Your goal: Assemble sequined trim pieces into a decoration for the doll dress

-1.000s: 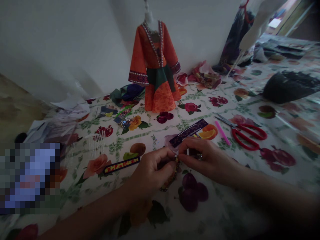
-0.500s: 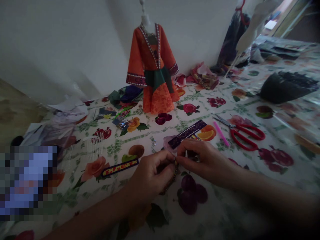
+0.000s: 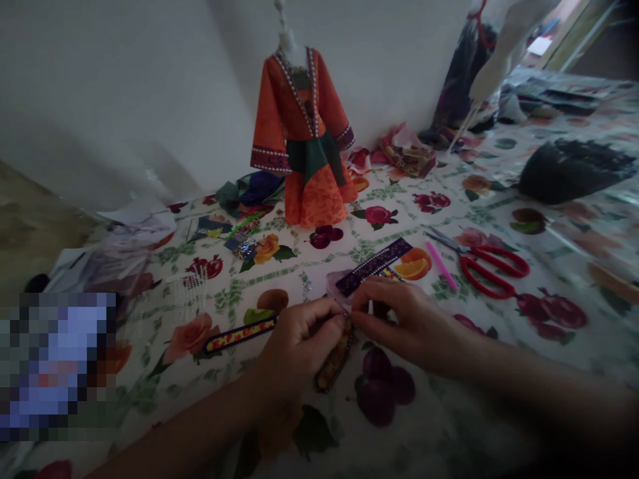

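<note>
2 hands met at the near middle of the desk (image 3: 499,173), which was covered by a cloth printed with fruit and flowers. The left hand (image 3: 299,342) was curled closed around the upper end of a beaded strip (image 3: 333,364), a narrow band of dark trim whose lower end rested on the cloth just below the fingers. The right hand (image 3: 407,319) was pinched closed, thumb and forefinger tips pressed on the same top end, touching the left hand's fingertips. What passed between the fingertips was too small and dim to tell.

Just behind the hands lay a purple trim strip (image 3: 373,266) with a pale beaded edge, and to the left a red and yellow strip (image 3: 240,334) lay flat, apart from both hands. Red scissors (image 3: 486,266) and a pink stick (image 3: 441,265) lay to the right, well apart from the right hand. An orange doll dress (image 3: 304,133) stood upright on a small stand near the wall, with fabric scraps (image 3: 252,187) beside it.

Judgement: the step in hand was fine work at the strip's top end. The next move called for a steady left grip and small, precise right fingertips.
</note>
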`<action>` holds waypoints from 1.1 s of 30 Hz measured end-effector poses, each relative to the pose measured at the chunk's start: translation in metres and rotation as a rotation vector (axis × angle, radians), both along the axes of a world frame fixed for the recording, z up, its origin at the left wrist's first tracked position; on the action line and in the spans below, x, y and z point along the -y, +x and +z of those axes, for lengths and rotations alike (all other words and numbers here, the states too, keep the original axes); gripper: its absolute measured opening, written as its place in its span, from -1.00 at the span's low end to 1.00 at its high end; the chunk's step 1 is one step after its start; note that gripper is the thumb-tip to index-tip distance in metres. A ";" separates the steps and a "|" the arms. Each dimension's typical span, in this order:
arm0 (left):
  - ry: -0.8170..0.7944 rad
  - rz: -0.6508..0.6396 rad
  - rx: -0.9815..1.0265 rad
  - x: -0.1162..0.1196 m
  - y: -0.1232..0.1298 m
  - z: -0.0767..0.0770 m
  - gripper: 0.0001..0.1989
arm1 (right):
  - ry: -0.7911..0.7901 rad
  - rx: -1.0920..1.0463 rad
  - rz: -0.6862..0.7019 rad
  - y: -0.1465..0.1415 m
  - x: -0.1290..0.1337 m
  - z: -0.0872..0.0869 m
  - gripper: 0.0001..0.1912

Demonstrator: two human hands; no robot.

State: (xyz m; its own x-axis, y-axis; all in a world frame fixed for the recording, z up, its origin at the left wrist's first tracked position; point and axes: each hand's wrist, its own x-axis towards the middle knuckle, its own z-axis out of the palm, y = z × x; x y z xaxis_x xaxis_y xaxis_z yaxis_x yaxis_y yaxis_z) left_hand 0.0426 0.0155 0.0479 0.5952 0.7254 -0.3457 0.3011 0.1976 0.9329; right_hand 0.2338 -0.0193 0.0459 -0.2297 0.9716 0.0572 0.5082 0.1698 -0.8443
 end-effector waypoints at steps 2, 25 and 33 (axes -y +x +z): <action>0.083 -0.005 -0.022 -0.002 -0.001 0.000 -0.74 | -0.002 -0.012 0.005 0.001 -0.001 0.003 -0.87; 0.283 0.026 -0.065 -0.004 -0.002 -0.003 -0.80 | -0.012 -0.039 0.002 0.002 0.000 0.002 -0.91; 0.516 0.048 -0.126 -0.006 -0.002 0.003 -0.79 | -0.035 -0.073 -0.024 0.002 0.000 0.005 -0.92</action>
